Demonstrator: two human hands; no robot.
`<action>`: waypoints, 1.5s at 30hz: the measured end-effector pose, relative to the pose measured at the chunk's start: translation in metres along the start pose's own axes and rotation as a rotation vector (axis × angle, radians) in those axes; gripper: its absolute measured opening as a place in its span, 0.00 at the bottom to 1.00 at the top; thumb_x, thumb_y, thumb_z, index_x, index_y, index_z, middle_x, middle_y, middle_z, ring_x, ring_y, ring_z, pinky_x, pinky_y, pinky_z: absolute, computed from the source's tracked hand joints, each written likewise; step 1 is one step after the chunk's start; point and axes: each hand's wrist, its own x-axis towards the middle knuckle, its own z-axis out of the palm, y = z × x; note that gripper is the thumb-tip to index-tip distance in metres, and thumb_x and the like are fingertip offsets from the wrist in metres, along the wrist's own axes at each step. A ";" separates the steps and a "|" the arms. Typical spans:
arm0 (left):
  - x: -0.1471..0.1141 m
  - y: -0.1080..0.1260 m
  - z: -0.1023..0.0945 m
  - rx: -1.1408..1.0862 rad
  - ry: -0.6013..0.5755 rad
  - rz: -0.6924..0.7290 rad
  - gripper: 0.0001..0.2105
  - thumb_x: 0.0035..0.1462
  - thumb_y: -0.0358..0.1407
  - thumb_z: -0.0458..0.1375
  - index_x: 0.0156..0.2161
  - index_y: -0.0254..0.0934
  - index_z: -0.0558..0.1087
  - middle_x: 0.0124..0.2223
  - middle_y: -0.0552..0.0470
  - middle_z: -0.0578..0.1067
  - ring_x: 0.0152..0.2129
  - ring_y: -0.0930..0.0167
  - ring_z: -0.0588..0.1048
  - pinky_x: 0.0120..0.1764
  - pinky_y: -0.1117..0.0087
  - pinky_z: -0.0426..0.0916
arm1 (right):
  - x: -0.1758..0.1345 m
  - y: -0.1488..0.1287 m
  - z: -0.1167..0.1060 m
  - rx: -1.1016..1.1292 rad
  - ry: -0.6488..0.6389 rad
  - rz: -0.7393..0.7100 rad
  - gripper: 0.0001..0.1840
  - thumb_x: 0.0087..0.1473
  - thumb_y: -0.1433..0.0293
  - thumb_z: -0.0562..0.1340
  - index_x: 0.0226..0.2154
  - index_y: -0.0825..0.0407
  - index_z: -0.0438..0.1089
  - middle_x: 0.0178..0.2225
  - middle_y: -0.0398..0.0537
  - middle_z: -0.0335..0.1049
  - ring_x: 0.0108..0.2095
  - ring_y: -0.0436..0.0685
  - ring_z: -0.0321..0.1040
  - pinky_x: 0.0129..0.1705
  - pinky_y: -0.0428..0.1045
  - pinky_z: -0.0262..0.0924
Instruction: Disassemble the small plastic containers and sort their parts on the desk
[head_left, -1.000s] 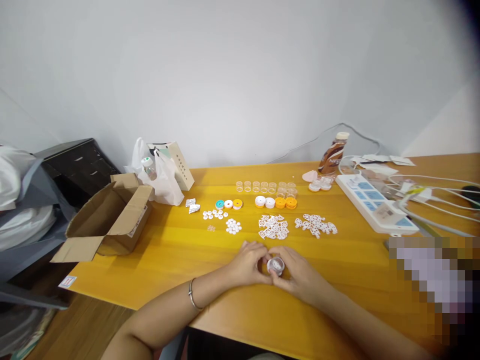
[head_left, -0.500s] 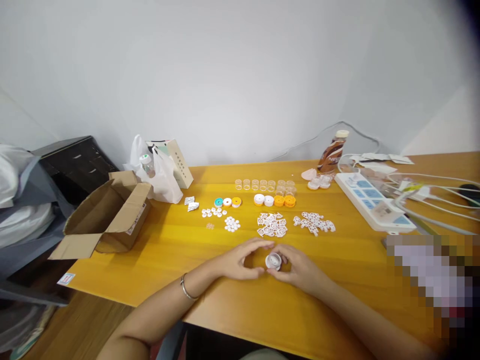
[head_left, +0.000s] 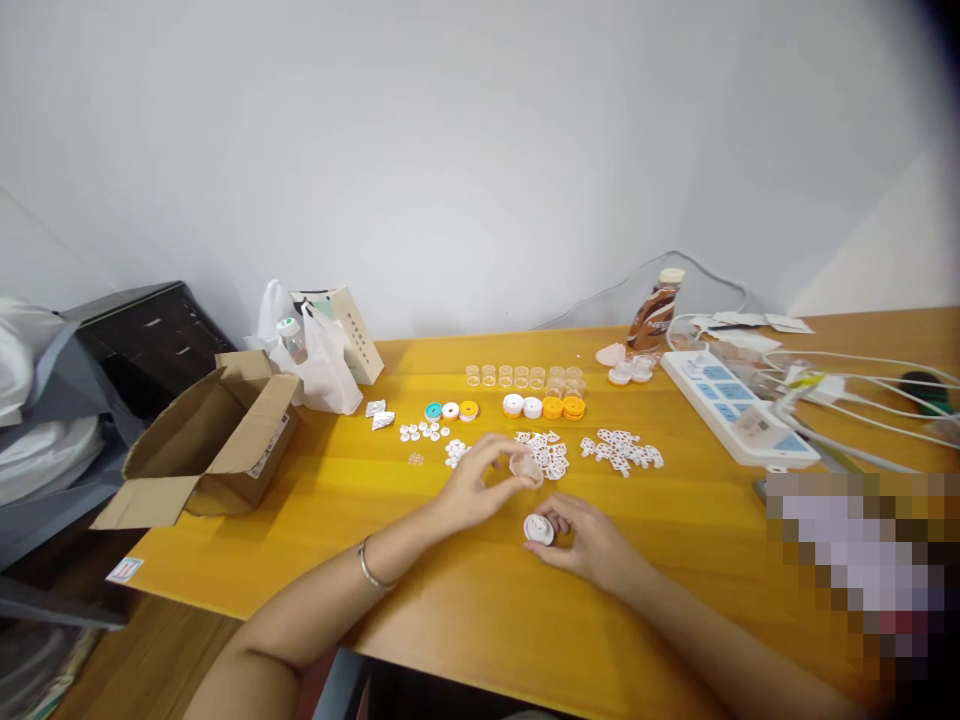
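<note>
Between the thumb and fingers of my left hand (head_left: 484,483) is a clear plastic cup (head_left: 527,468), tilted and raised above the table. Just below and to its right, my right hand (head_left: 581,535) grips a round white plastic base (head_left: 538,530) by its edge, with a small raised part at its centre. Cup and base are apart. Beyond my left hand lie loose white openwork pieces (head_left: 553,458), partly covered by the cup, and small white caps (head_left: 454,454). A second group of white openwork pieces (head_left: 621,450) lies farther right.
Clear cups (head_left: 505,376) stand in a row at the back, behind coloured discs (head_left: 553,407). An open cardboard box (head_left: 225,440) and a plastic bag (head_left: 330,360) are at the left. A power strip (head_left: 739,408), cables and a brown drink bottle (head_left: 655,312) occupy the right.
The clear cup has come off the white base. My left hand now holds the cup, lifted up and away, while my right hand keeps the base near the same spot.
</note>
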 end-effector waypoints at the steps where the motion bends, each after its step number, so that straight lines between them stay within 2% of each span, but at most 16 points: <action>1: 0.016 -0.003 -0.004 0.033 0.013 -0.003 0.13 0.53 0.36 0.58 0.45 0.37 0.68 0.41 0.48 0.72 0.38 0.71 0.70 0.40 0.72 0.65 | 0.000 -0.001 0.000 0.007 -0.004 0.007 0.08 0.46 0.64 0.63 0.27 0.51 0.66 0.24 0.41 0.65 0.24 0.50 0.61 0.28 0.45 0.56; 4: 0.073 -0.021 -0.010 0.173 0.061 -0.030 0.14 0.53 0.33 0.57 0.46 0.37 0.68 0.43 0.48 0.73 0.39 0.72 0.71 0.39 0.73 0.66 | 0.000 -0.002 -0.001 0.016 -0.002 0.025 0.08 0.45 0.65 0.64 0.26 0.51 0.66 0.24 0.41 0.66 0.25 0.50 0.62 0.28 0.45 0.57; 7: 0.124 -0.046 -0.003 0.372 -0.032 -0.213 0.19 0.52 0.31 0.58 0.50 0.33 0.66 0.42 0.48 0.74 0.38 0.73 0.72 0.40 0.75 0.66 | 0.000 -0.001 0.000 0.036 -0.001 0.034 0.07 0.45 0.65 0.64 0.27 0.51 0.66 0.24 0.42 0.67 0.25 0.51 0.63 0.28 0.45 0.58; 9: 0.146 -0.060 0.007 0.420 -0.075 -0.251 0.16 0.49 0.30 0.59 0.46 0.32 0.69 0.42 0.47 0.75 0.37 0.72 0.73 0.39 0.74 0.67 | -0.001 -0.001 0.000 0.043 -0.003 0.039 0.07 0.45 0.65 0.64 0.27 0.51 0.66 0.25 0.42 0.67 0.26 0.51 0.64 0.29 0.45 0.58; 11: 0.157 -0.070 0.017 0.449 -0.109 -0.272 0.14 0.47 0.29 0.59 0.42 0.32 0.71 0.41 0.47 0.76 0.35 0.70 0.74 0.38 0.73 0.67 | -0.001 0.000 0.001 0.045 -0.009 0.045 0.07 0.45 0.66 0.64 0.27 0.51 0.66 0.25 0.42 0.68 0.26 0.51 0.64 0.30 0.45 0.58; 15: 0.162 -0.081 0.032 0.506 -0.144 -0.316 0.14 0.44 0.29 0.61 0.40 0.33 0.72 0.40 0.47 0.76 0.35 0.69 0.74 0.38 0.72 0.67 | -0.001 0.001 0.000 0.042 -0.021 0.059 0.07 0.45 0.66 0.64 0.27 0.51 0.65 0.26 0.43 0.68 0.27 0.52 0.65 0.30 0.45 0.59; 22: 0.163 -0.088 0.039 0.539 -0.150 -0.325 0.14 0.44 0.30 0.61 0.39 0.33 0.71 0.39 0.49 0.76 0.33 0.71 0.74 0.36 0.74 0.66 | 0.000 0.000 0.000 0.024 -0.035 0.064 0.09 0.46 0.65 0.63 0.27 0.51 0.65 0.26 0.43 0.67 0.27 0.52 0.64 0.30 0.46 0.58; 27: 0.160 -0.087 0.040 0.539 -0.133 -0.304 0.14 0.44 0.30 0.61 0.39 0.33 0.70 0.36 0.49 0.76 0.31 0.71 0.73 0.35 0.73 0.67 | 0.000 -0.001 -0.002 0.041 -0.042 0.072 0.08 0.46 0.65 0.64 0.27 0.51 0.65 0.26 0.43 0.67 0.28 0.52 0.64 0.30 0.46 0.59; 30: 0.158 -0.077 0.033 0.535 -0.106 -0.272 0.17 0.43 0.31 0.62 0.41 0.32 0.69 0.38 0.47 0.75 0.33 0.69 0.73 0.37 0.71 0.67 | 0.000 -0.002 -0.002 0.055 -0.039 0.069 0.08 0.46 0.65 0.63 0.27 0.51 0.65 0.26 0.43 0.67 0.28 0.52 0.64 0.30 0.46 0.60; 34: 0.138 -0.045 0.011 0.508 -0.063 -0.180 0.13 0.50 0.31 0.58 0.43 0.33 0.69 0.41 0.45 0.74 0.39 0.68 0.72 0.43 0.68 0.66 | -0.001 0.000 -0.001 0.069 -0.038 0.068 0.07 0.46 0.65 0.63 0.27 0.51 0.66 0.26 0.43 0.68 0.28 0.52 0.64 0.30 0.46 0.60; 35: 0.126 -0.035 0.005 0.482 -0.070 -0.135 0.11 0.52 0.32 0.57 0.43 0.34 0.69 0.41 0.47 0.74 0.38 0.70 0.72 0.44 0.69 0.65 | -0.001 0.000 -0.001 0.070 -0.035 0.070 0.07 0.46 0.65 0.64 0.27 0.51 0.66 0.26 0.43 0.68 0.27 0.52 0.64 0.30 0.46 0.59; 36: 0.112 -0.024 -0.001 0.400 -0.088 -0.033 0.10 0.54 0.32 0.55 0.43 0.34 0.69 0.40 0.48 0.74 0.37 0.71 0.72 0.43 0.70 0.66 | -0.001 0.001 -0.001 0.069 -0.030 0.072 0.07 0.46 0.65 0.64 0.27 0.51 0.66 0.26 0.43 0.68 0.27 0.51 0.64 0.30 0.46 0.59; 38: 0.078 -0.008 -0.011 0.238 -0.241 0.104 0.09 0.56 0.35 0.54 0.42 0.36 0.70 0.37 0.49 0.74 0.34 0.72 0.72 0.40 0.71 0.66 | -0.001 0.001 -0.001 0.060 -0.025 0.069 0.08 0.46 0.65 0.63 0.27 0.51 0.65 0.26 0.42 0.67 0.27 0.51 0.64 0.29 0.46 0.59; 41: 0.029 0.001 -0.015 0.054 -0.514 0.144 0.10 0.55 0.35 0.56 0.43 0.38 0.71 0.41 0.48 0.73 0.37 0.72 0.72 0.42 0.71 0.66 | 0.000 -0.001 -0.002 0.023 -0.034 0.052 0.08 0.47 0.64 0.63 0.26 0.51 0.65 0.25 0.42 0.66 0.26 0.52 0.63 0.28 0.46 0.57; 43: 0.008 -0.005 -0.011 -0.022 -0.603 0.125 0.12 0.53 0.33 0.58 0.44 0.38 0.71 0.41 0.48 0.72 0.36 0.73 0.71 0.41 0.72 0.66 | 0.001 -0.002 -0.003 -0.004 -0.038 0.043 0.09 0.47 0.64 0.62 0.25 0.51 0.64 0.24 0.42 0.65 0.25 0.51 0.62 0.27 0.45 0.56; 45: -0.003 -0.015 -0.005 -0.061 -0.628 0.092 0.12 0.53 0.33 0.58 0.44 0.36 0.71 0.40 0.47 0.71 0.35 0.73 0.71 0.40 0.73 0.67 | 0.002 -0.003 -0.004 -0.019 -0.035 0.040 0.09 0.47 0.63 0.62 0.24 0.51 0.64 0.23 0.41 0.64 0.25 0.51 0.61 0.26 0.45 0.56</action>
